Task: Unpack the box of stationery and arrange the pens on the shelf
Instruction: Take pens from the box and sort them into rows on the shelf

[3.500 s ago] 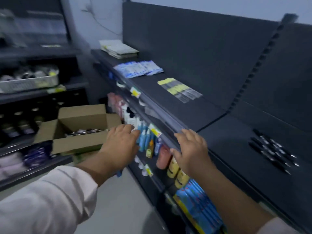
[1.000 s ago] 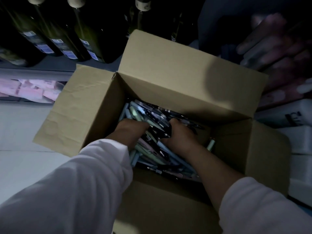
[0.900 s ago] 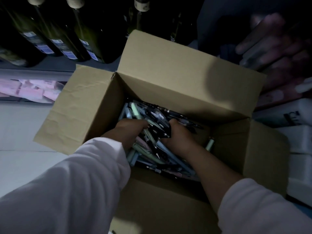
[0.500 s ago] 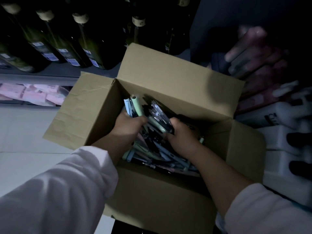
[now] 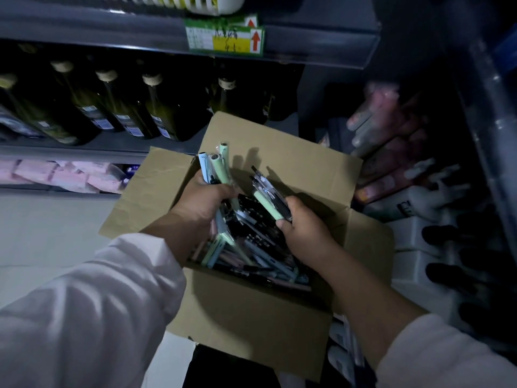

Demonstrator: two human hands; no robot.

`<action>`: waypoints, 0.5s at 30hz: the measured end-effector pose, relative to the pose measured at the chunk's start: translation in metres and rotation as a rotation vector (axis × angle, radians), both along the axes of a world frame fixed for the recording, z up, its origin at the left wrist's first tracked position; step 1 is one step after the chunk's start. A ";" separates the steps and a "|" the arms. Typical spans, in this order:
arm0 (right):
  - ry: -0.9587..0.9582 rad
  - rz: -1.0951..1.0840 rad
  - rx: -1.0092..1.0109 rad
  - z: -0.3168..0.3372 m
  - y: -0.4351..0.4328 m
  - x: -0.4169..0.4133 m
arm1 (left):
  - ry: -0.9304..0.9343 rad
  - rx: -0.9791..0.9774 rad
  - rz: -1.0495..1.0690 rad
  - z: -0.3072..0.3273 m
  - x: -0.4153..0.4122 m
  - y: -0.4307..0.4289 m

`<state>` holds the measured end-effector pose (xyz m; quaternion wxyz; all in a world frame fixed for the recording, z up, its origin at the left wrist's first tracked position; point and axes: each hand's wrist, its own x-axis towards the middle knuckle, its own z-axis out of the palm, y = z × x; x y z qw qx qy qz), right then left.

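- left hand (image 5: 202,201), centre of the frame, fingers curled tight round a fistful of green and blue pens (image 5: 219,166), their ends poking up past the knuckles.
- right hand (image 5: 305,228) just beside it, clamped on a second bunch (image 5: 268,196) that tilts up and left.
- forearms in white sleeves (image 5: 84,317) come in from the lower corners.
- beneath sits the open cardboard box (image 5: 251,317), loose pens (image 5: 251,261) heaped inside.
- half a second ago both fists sat lower in the heap; now they're lifted above it.
- dark bottles (image 5: 134,113) line the upper left.
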<state>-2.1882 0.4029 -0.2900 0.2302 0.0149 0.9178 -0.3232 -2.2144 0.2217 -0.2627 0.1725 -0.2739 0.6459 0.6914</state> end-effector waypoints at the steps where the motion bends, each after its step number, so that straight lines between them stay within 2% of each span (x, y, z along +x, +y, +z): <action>1: -0.003 -0.004 -0.002 0.004 0.001 0.001 | -0.001 0.004 0.003 0.003 0.001 0.000; 11: 0.017 -0.067 -0.029 0.025 0.005 0.010 | -0.022 0.021 0.007 0.030 0.006 0.004; 15: -0.008 -0.117 -0.070 0.036 0.007 0.011 | -0.063 0.113 0.071 0.046 0.005 0.003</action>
